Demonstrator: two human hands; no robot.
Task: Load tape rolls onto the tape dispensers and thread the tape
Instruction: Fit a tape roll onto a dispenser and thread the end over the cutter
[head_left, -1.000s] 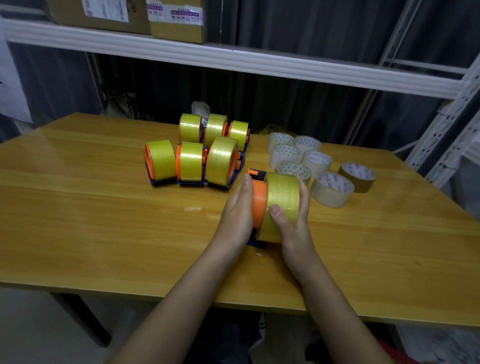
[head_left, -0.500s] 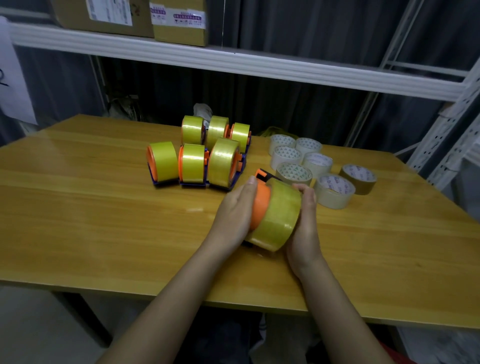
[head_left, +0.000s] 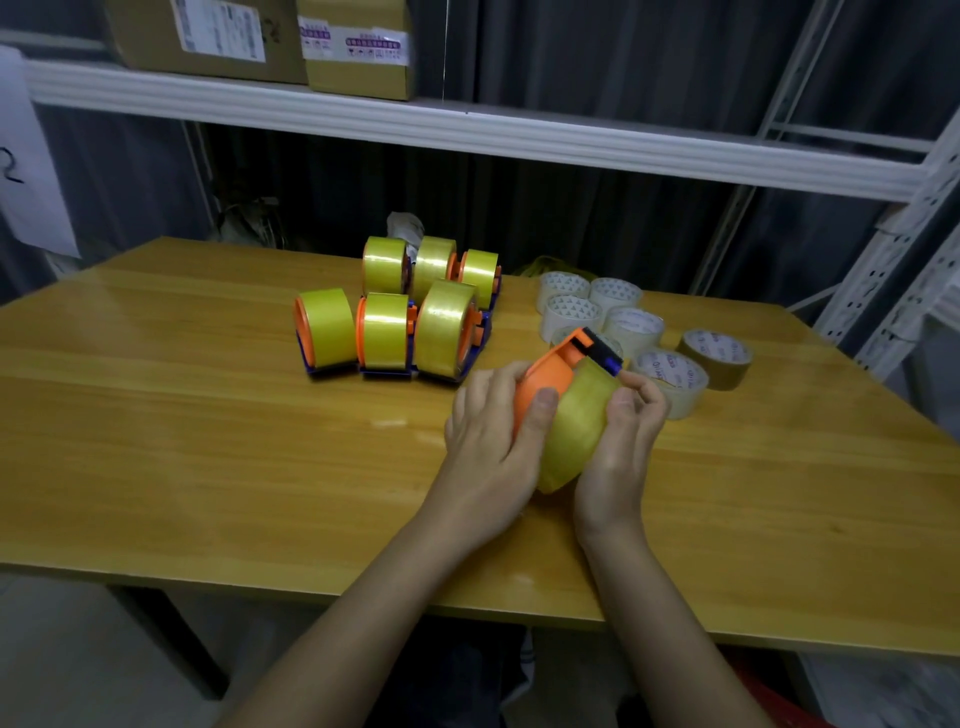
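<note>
At the left of the group on the wooden table (head_left: 182, 415) stood six loaded tape dispensers (head_left: 384, 332) in two rows, each orange and blue and carrying a yellow-tinted roll, set close beside one another. Nearer the front edge, the left hand (head_left: 488, 447) gripped the orange tape dispenser (head_left: 550, 379), fingers curled round its side plate and the thumb laid across onto the roll. The tape roll (head_left: 574, 436), yellowish and clear, sat mounted on that dispenser, which was held tilted above the table, its black cutter end pointing up and away. The right hand (head_left: 618, 447) held the roll's right side, its fingertips (head_left: 636, 389) drawn together near the cutter; whether they pinched the tape end could not be told. Behind and to the right lay loose tape rolls (head_left: 623, 322) flat on the table, clustered and touching, with one brown tape roll (head_left: 719, 356) at the far right.
</note>
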